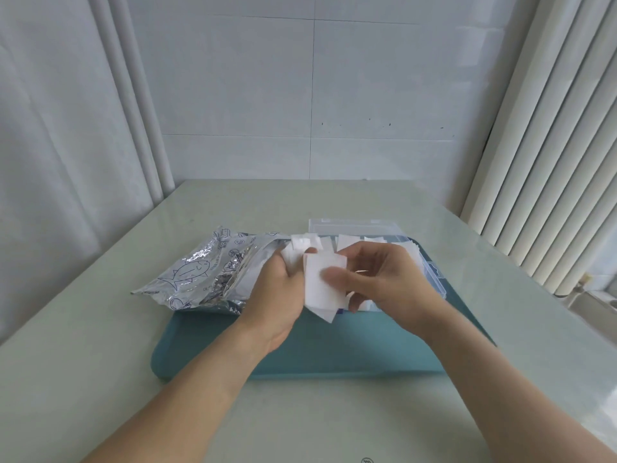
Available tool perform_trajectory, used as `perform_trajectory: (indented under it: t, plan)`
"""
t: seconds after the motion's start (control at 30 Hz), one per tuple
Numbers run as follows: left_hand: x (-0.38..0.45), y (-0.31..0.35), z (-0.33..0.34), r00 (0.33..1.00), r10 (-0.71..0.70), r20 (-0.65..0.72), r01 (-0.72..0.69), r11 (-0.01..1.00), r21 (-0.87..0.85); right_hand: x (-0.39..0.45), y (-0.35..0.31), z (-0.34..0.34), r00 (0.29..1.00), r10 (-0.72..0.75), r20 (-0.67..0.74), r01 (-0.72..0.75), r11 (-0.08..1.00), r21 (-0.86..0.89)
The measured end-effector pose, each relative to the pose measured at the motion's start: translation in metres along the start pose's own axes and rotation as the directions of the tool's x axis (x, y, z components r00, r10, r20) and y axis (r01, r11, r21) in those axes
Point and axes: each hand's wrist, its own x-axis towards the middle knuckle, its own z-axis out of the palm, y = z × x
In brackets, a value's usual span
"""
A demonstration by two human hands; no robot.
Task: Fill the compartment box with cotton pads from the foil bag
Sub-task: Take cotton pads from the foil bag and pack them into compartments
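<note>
A crinkled silver foil bag [203, 275] with a blue fish print lies on the left of a teal tray [334, 349], its mouth facing right. My left hand [280, 292] grips a small bunch of white cotton pads [297, 247] at the bag's mouth. My right hand [384, 279] pinches a stack of square cotton pads [320, 285] between thumb and fingers, just in front of the clear compartment box [430, 272]. The box sits on the right of the tray, lid open behind it, with white pads [350, 242] in its far cells. My hands hide most of the box.
The tray rests on a pale green tabletop [100, 362]. A tiled wall stands behind, a white curtain hangs at the left, and vertical blinds [551, 145] hang at the right. The box's clear lid [350, 226] rises at the tray's far side.
</note>
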Motion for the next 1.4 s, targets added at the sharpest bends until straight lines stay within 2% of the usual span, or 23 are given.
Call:
perform_trajectory:
  t: [0.07, 0.13, 0.27, 0.37, 0.53, 0.63, 0.7, 0.77, 0.83, 0.9, 1.0, 1.07, 1.17, 1.27, 1.4]
  plan:
    - [-0.002, 0.002, 0.002, 1.000, -0.016, 0.008, 0.017, 1.000, -0.021, 0.004, 0.007, 0.004, 0.985, -0.084, -0.153, 0.043, 0.967, -0.251]
    - [-0.003, 0.004, 0.003, 0.997, -0.055, 0.047, 0.058, 0.995, -0.080, 0.007, 0.014, 0.003, 0.964, -0.185, -0.191, 0.096, 0.912, -0.399]
    - [-0.006, 0.009, 0.001, 0.990, -0.101, 0.102, 0.118, 0.977, -0.176, 0.008, 0.020, 0.000, 0.956, -0.281, -0.087, 0.196, 0.828, -0.526]
    - [-0.005, 0.009, 0.001, 0.988, -0.132, 0.078, 0.147, 0.959, -0.240, 0.009, 0.020, 0.000, 0.934, -0.341, -0.107, 0.231, 0.803, -0.549]
    - [0.000, 0.010, 0.000, 0.978, -0.205, 0.023, 0.199, 0.905, -0.375, 0.005, 0.013, 0.006, 0.924, -0.334, -0.185, 0.209, 0.849, -0.486]
    - [0.003, 0.008, -0.002, 0.981, -0.187, -0.048, 0.161, 0.929, -0.334, 0.007, 0.015, 0.004, 0.926, -0.300, -0.228, 0.182, 0.886, -0.426]
    - [0.004, 0.006, -0.004, 0.987, -0.134, -0.087, 0.113, 0.970, -0.215, 0.008, 0.012, 0.000, 0.940, -0.233, -0.248, 0.162, 0.948, -0.273]
    - [0.004, 0.004, -0.006, 0.991, -0.067, -0.120, 0.051, 0.991, -0.127, 0.008, 0.008, -0.006, 0.969, -0.104, -0.225, 0.101, 0.995, -0.025]
    - [0.005, 0.003, -0.007, 0.987, -0.001, -0.160, -0.011, 0.997, -0.075, 0.008, 0.004, -0.014, 0.991, -0.011, -0.132, 0.033, 0.986, 0.165]
    - [0.004, 0.002, -0.007, 0.981, 0.056, -0.186, -0.061, 0.998, -0.019, 0.009, 0.002, -0.021, 0.999, 0.007, -0.049, 0.005, 0.970, 0.242]
    - [0.003, 0.001, -0.006, 0.975, 0.084, -0.205, -0.078, 0.996, 0.038, 0.008, 0.002, -0.018, 1.000, 0.020, 0.004, -0.021, 0.970, 0.240]
    - [0.003, 0.001, -0.006, 0.980, 0.066, -0.189, -0.054, 0.996, 0.069, 0.007, 0.006, -0.009, 0.997, 0.032, -0.070, -0.021, 0.988, 0.153]
    - [0.003, 0.002, -0.004, 0.995, 0.019, -0.099, -0.022, 0.999, -0.036, 0.008, 0.014, -0.002, 0.979, 0.030, -0.200, -0.020, 0.998, 0.051]
    - [0.002, 0.003, -0.003, 0.999, 0.016, -0.042, -0.017, 0.999, -0.043, 0.009, 0.014, -0.004, 0.967, 0.021, -0.252, -0.010, 0.999, 0.045]
    - [0.001, 0.002, -0.004, 0.995, 0.042, -0.095, -0.042, 0.999, 0.002, 0.012, 0.007, -0.017, 0.936, -0.047, -0.348, 0.092, 0.989, 0.114]
